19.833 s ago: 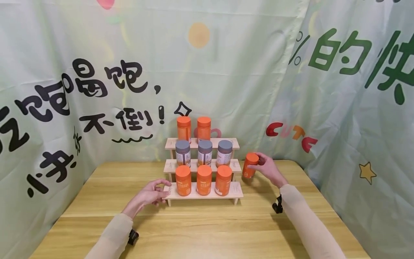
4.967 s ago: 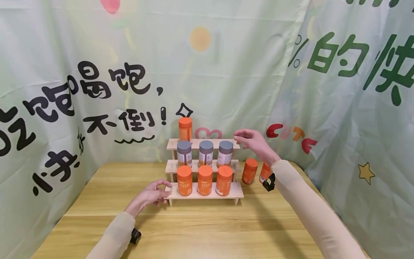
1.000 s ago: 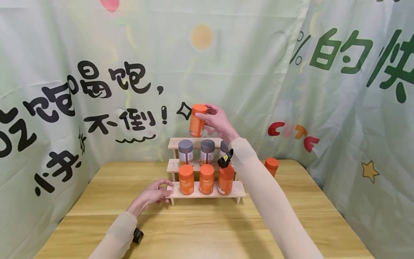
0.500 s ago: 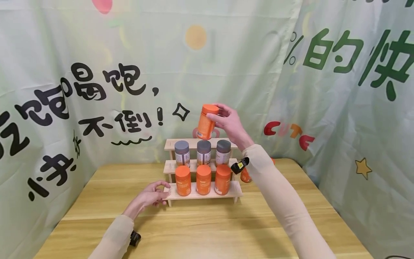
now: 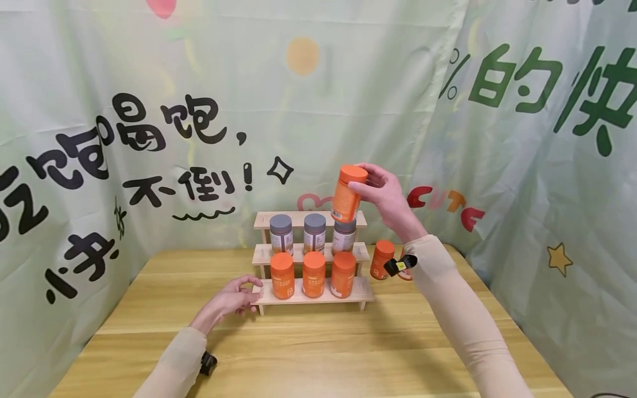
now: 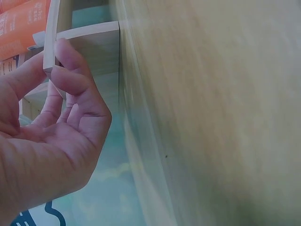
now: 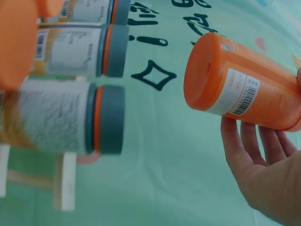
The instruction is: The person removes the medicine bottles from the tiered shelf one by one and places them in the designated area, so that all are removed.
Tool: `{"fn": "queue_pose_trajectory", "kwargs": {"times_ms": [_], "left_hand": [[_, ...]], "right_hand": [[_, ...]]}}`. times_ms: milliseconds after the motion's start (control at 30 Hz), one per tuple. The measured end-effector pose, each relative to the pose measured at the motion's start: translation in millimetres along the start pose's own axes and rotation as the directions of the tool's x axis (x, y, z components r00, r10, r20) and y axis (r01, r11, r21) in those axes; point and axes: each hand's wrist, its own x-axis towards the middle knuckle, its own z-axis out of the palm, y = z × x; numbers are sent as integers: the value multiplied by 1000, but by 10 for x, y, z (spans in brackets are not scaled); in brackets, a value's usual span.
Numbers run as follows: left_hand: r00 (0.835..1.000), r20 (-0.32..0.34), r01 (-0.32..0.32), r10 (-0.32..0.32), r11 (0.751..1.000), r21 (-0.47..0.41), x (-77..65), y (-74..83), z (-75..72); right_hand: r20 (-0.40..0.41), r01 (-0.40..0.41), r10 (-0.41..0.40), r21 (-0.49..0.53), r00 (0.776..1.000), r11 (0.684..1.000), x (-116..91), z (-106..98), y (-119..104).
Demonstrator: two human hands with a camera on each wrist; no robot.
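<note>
From where I stand, the wooden surface (image 5: 308, 354) carries a three-tier rack (image 5: 298, 220) that looks light enough to shift if bumped; the left hand (image 5: 229, 298) pinches its lowest board's end. The right hand (image 5: 390, 202), thumb opposite fingers, is spread just as wide as the orange jar (image 5: 343, 202) it grips, tilted in the air by the rack's upper right end. I'd judge the jar fairly light, stiff plastic, smooth enough to slip, hardly fragile; best held round its upper body, just below the lid (image 5: 354, 173).
</note>
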Motion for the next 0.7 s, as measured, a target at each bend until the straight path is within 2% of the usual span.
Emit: {"fn": "queue_pose_trajectory", "kwargs": {"times_ms": [367,700], "left_hand": [[1000,4,12,-12,1000,-16,40,-11,-12],[1000,-4,8,-8,1000,-17,32,-15,-7]], "right_hand": [[-54,-25,22,-53,998,998,-271,-385,146],[-135,-11,2,-70,991,997,-535,-665,408]]}}
